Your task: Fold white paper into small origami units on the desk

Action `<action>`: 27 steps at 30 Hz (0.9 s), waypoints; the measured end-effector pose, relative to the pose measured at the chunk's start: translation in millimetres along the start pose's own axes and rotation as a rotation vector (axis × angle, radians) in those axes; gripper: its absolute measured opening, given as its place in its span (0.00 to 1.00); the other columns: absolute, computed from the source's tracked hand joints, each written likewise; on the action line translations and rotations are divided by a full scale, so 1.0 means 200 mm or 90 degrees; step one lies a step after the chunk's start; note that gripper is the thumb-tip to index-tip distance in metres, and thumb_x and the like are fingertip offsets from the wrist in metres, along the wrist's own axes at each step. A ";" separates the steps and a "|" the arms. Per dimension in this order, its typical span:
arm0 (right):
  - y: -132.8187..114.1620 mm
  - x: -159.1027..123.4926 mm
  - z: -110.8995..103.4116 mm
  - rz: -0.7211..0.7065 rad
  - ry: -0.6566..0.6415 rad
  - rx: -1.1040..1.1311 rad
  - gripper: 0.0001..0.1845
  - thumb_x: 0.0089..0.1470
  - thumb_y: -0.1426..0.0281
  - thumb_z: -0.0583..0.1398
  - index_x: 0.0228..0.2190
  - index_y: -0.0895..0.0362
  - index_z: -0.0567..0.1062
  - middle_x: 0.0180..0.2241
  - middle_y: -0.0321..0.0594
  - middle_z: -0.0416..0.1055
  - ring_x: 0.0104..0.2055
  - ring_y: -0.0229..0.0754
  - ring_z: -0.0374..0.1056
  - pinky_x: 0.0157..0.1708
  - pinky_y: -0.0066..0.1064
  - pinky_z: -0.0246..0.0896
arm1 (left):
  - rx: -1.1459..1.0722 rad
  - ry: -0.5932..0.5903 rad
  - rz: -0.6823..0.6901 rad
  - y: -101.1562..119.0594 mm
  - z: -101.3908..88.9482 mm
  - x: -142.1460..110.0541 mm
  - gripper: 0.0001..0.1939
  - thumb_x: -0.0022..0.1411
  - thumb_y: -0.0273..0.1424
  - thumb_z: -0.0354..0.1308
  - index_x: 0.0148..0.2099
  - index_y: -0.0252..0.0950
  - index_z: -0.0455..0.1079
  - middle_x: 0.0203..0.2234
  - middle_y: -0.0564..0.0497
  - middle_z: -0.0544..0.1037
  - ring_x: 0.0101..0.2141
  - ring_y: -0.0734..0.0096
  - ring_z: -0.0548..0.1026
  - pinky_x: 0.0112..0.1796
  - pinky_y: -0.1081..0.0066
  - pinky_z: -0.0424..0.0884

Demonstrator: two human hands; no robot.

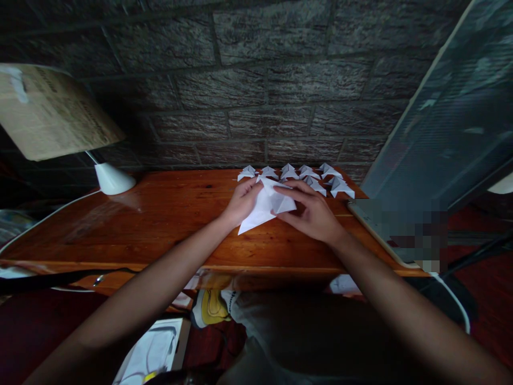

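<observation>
A folded white sheet of paper [266,209] lies on the wooden table [168,219], held between both hands. My left hand [240,203] pinches its upper left edge with closed fingers. My right hand [310,209] presses on its right side, the fingers curled over a fold. Just behind the hands, several small folded white paper figures [296,175] stand in rows near the table's far edge.
A white lamp base [114,179] with a cable stands at the back left, below a cardboard box [48,112]. A laptop [404,230] with its raised screen fills the right side. A brick wall [260,80] is behind the table. Papers [150,353] lie on the floor below.
</observation>
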State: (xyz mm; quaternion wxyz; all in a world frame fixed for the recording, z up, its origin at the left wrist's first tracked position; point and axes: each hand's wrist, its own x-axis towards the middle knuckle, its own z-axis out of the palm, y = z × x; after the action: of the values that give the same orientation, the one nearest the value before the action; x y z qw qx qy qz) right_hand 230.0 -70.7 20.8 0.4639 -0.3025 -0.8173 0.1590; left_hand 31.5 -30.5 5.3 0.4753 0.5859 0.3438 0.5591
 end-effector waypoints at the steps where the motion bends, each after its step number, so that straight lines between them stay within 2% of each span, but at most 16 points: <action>1: 0.00 0.00 -0.02 0.001 -0.016 0.016 0.29 0.46 0.63 0.72 0.52 0.48 0.79 0.52 0.44 0.73 0.55 0.50 0.69 0.57 0.44 0.64 | 0.004 -0.005 -0.001 0.00 0.00 0.00 0.16 0.55 0.45 0.65 0.34 0.36 0.72 0.25 0.52 0.76 0.25 0.72 0.69 0.26 0.72 0.64; 2: 0.00 0.00 -0.03 0.005 -0.031 0.033 0.29 0.45 0.60 0.72 0.50 0.48 0.80 0.52 0.44 0.73 0.55 0.51 0.69 0.56 0.44 0.64 | 0.008 -0.011 -0.002 0.00 0.00 0.00 0.16 0.55 0.45 0.65 0.33 0.36 0.72 0.24 0.52 0.75 0.24 0.72 0.68 0.26 0.72 0.63; 4: 0.00 0.00 -0.04 0.036 -0.033 0.071 0.20 0.51 0.57 0.69 0.45 0.49 0.83 0.48 0.44 0.75 0.52 0.49 0.71 0.53 0.41 0.66 | 0.020 -0.028 -0.003 0.00 0.01 -0.01 0.17 0.55 0.45 0.65 0.32 0.36 0.71 0.23 0.53 0.73 0.23 0.73 0.66 0.25 0.73 0.62; 5: 0.01 0.00 -0.04 0.070 -0.016 0.094 0.16 0.56 0.56 0.65 0.41 0.50 0.84 0.45 0.43 0.77 0.48 0.47 0.72 0.50 0.40 0.67 | 0.029 -0.043 -0.004 0.00 0.01 -0.01 0.17 0.55 0.46 0.65 0.32 0.36 0.71 0.23 0.53 0.73 0.23 0.73 0.66 0.25 0.73 0.62; 7: 0.02 0.01 -0.03 0.155 0.031 0.153 0.16 0.59 0.54 0.62 0.37 0.51 0.84 0.36 0.40 0.79 0.40 0.44 0.73 0.45 0.37 0.69 | 0.055 -0.082 -0.002 0.00 0.02 -0.02 0.19 0.56 0.48 0.63 0.33 0.36 0.73 0.24 0.53 0.74 0.24 0.72 0.67 0.26 0.72 0.62; 9: 0.03 0.01 -0.02 0.216 0.069 0.230 0.16 0.54 0.54 0.66 0.38 0.51 0.83 0.32 0.37 0.80 0.35 0.42 0.73 0.42 0.36 0.69 | 0.082 -0.126 0.007 0.00 0.03 -0.03 0.20 0.57 0.50 0.62 0.35 0.35 0.74 0.26 0.52 0.75 0.27 0.71 0.68 0.28 0.72 0.63; 12: 0.05 0.00 0.00 0.260 0.076 0.304 0.15 0.47 0.56 0.71 0.35 0.53 0.84 0.34 0.37 0.82 0.36 0.42 0.75 0.43 0.36 0.70 | 0.124 -0.173 0.032 0.01 0.03 -0.04 0.22 0.59 0.50 0.60 0.34 0.35 0.74 0.25 0.53 0.74 0.28 0.71 0.68 0.30 0.72 0.64; 17: 0.05 -0.01 0.02 0.306 0.082 0.357 0.13 0.45 0.58 0.72 0.31 0.53 0.84 0.34 0.37 0.82 0.35 0.41 0.75 0.43 0.36 0.70 | 0.179 -0.187 0.066 0.01 0.02 -0.04 0.21 0.61 0.49 0.59 0.29 0.35 0.71 0.23 0.54 0.70 0.27 0.72 0.66 0.29 0.72 0.61; 27: 0.02 0.00 0.03 0.301 0.094 0.346 0.12 0.43 0.60 0.72 0.29 0.54 0.83 0.32 0.37 0.81 0.34 0.40 0.74 0.43 0.36 0.70 | 0.131 -0.178 0.045 0.02 0.03 -0.05 0.20 0.62 0.48 0.59 0.32 0.35 0.73 0.25 0.53 0.73 0.27 0.72 0.67 0.29 0.72 0.64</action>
State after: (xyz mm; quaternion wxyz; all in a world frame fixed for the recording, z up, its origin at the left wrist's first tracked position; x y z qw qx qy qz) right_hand 226.6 -67.2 14.8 0.5353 -0.3593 -0.6174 0.4508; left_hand 36.2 -42.2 5.5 0.4358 0.7156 0.3089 0.4501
